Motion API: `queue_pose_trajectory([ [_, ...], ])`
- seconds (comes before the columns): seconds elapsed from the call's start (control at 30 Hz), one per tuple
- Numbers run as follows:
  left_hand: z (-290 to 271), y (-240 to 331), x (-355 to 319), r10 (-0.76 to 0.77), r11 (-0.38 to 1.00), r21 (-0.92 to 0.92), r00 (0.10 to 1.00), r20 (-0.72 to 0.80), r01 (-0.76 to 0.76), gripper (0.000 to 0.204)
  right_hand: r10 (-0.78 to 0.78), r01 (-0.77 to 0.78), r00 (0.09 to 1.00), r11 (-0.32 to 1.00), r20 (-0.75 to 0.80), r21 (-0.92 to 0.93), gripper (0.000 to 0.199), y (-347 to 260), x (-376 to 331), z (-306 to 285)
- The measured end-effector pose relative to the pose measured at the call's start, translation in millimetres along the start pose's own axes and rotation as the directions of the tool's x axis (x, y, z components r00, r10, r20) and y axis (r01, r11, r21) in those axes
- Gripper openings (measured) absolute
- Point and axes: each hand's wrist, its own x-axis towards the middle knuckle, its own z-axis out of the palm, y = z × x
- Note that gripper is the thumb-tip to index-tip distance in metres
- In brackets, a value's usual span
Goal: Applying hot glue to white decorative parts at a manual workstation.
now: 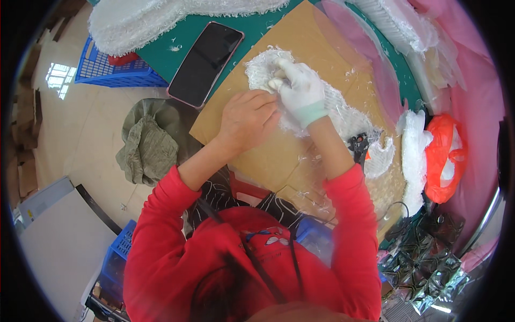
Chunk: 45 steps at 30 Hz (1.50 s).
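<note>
On a brown cardboard sheet (236,110) lies a white shaggy fabric piece (263,63) with loose fibres round its edge. My right hand (303,94), in a white glove with a pale green cuff, rests on that piece with its fingers bent and closed on it. Right beside the gloved fingertips is my left hand (249,118), bare, its fingers curled in at the fabric's near edge; what they pinch is hidden. More white fuzzy material (346,110) runs from under my right wrist toward a small black tool (359,145) with an orange part.
A dark-screened phone (206,64) lies on the green table top (171,40). White fluffy pieces (139,21) are stacked at the far left. An orange-red plastic bag (445,158) stands at the right. A blue crate (120,75) and a grey-green cloth (147,145) are on the left.
</note>
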Motion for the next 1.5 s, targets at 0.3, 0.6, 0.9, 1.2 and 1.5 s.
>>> queue_pose_trajectory([
  [0.3, -2, 0, -1, -0.009, 1.000, 0.011, 1.000, -0.007, 0.009, 0.013, 0.065, -0.066, 0.996, 0.998, -0.053, -0.019, 0.028, -1, 1, 9],
  [0.6, -2, -4, 0, -0.022, 0.996, -0.083, 0.999, -0.028, 0.020, 0.013, 0.352, -0.307, 0.935, 0.736, 0.045, 0.604, 0.040, 23, 3, 3],
  [0.9, -12, -15, 21, -0.167, 0.978, 0.132, 0.986, 0.026, 0.162, 0.019, 0.333, -0.259, 0.943, 0.773, -0.023, 0.579, 0.037, 13, -5, 3],
  [1.2, -2, -14, 46, -0.224, 0.938, 0.305, 0.961, 0.163, 0.167, 0.014, 0.293, -0.214, 0.954, 0.819, -0.069, 0.532, 0.035, 19, -5, 8],
  [1.5, -8, -18, 71, -0.352, 0.897, 0.410, 0.829, 0.435, 0.165, 0.020, 0.303, -0.223, 0.952, 0.792, -0.049, 0.568, 0.032, 13, -7, 3],
])
